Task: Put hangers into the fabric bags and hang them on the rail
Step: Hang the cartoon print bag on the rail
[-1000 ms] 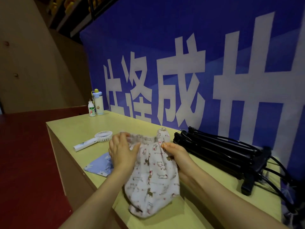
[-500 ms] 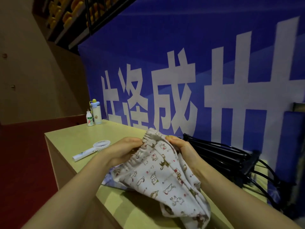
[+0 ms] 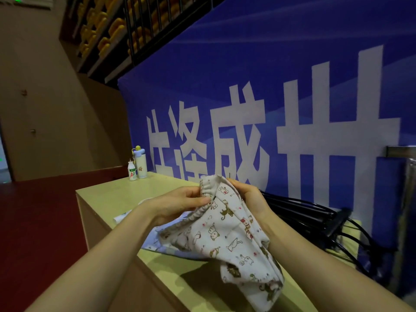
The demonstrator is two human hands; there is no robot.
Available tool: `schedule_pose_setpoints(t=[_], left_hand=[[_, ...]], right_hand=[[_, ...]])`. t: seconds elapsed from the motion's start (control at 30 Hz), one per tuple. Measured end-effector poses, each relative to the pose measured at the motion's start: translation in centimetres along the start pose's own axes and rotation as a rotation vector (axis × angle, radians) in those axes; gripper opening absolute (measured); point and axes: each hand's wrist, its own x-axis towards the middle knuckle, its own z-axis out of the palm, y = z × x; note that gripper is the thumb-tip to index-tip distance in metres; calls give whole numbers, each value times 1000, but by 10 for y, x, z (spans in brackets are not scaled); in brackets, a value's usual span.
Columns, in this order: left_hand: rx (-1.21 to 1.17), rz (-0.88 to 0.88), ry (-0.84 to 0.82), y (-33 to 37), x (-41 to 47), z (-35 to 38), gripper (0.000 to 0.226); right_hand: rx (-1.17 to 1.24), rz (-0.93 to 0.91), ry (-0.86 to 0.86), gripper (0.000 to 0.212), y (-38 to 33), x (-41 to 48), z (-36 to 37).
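Note:
A white fabric bag (image 3: 227, 239) printed with small cats hangs between my hands above the pale wooden table (image 3: 108, 197). My left hand (image 3: 177, 204) pinches its gathered elastic rim. My right hand (image 3: 249, 199) grips the rim on the other side, fingers curled into the cloth. A pile of black hangers (image 3: 315, 219) lies on the table to the right, behind my right wrist. A metal rail post (image 3: 407, 221) stands at the far right edge.
A blue cloth (image 3: 155, 240) lies on the table under the bag. A white hand fan (image 3: 122, 218) shows partly behind my left wrist. Two small bottles (image 3: 137, 165) stand at the table's far corner. A blue banner (image 3: 270, 97) backs the table; red floor lies left.
My hands have lifted the bag off the table and turned its elastic rim upward between them. The view has tilted up, showing more of the banner and shelves.

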Motion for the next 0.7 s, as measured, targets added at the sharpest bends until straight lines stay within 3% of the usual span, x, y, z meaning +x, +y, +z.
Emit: schedule_pose_setpoints(t=[0.17, 0.23, 0.37, 0.47, 0.6, 0.7], left_hand=[[-78, 26, 196, 7, -7, 12, 30], [-58, 31, 287, 14, -15, 8, 26], [-80, 11, 574, 26, -25, -7, 13], [-124, -8, 739, 30, -44, -15, 8], [-128, 5, 833, 36, -84, -26, 12], [-173, 9, 819, 44, -117, -34, 25]], right_hand=[[-78, -103, 44, 17, 1, 9, 21], [-339, -247, 192, 29, 1, 12, 28], [-788, -547, 481, 21, 4, 2, 38], [-811, -599, 273, 23, 14, -17, 68], [-651, -244, -203, 21, 43, -34, 121], [-579, -185, -367, 22, 63, -39, 150]])
